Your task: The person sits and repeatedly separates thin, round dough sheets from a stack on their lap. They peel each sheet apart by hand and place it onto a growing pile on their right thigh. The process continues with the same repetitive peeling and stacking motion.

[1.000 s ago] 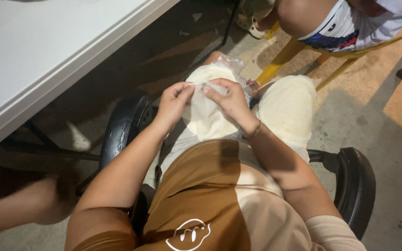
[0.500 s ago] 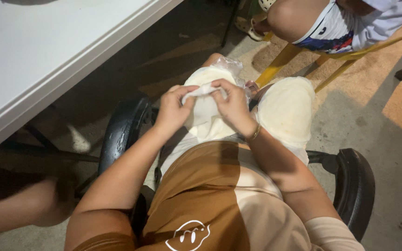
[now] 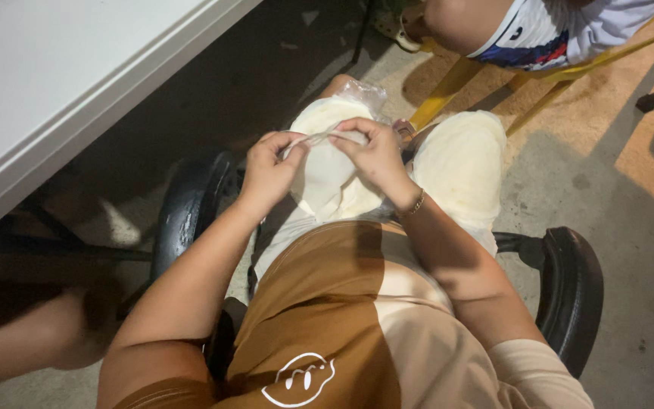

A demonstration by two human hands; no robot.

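I sit in a black office chair with my lap in cream trousers. My left hand (image 3: pixel 272 168) and my right hand (image 3: pixel 370 148) are close together above my left knee, both pinching a small thin white strip (image 3: pixel 319 137) stretched between the fingertips. A crumpled clear plastic bag (image 3: pixel 363 94) lies on the knee just beyond my right hand. A thin bracelet circles my right wrist.
A white table (image 3: pixel 77 91) fills the upper left, its edge running diagonally. Black chair armrests (image 3: pixel 569 291) flank my hips. Another person sits on a yellow-framed chair (image 3: pixel 448 87) at the top right. A bare arm of someone shows at the lower left. Concrete floor lies to the right.
My hands have drawn a little apart, pulling the white strip out longer between them. The view has shifted slightly.
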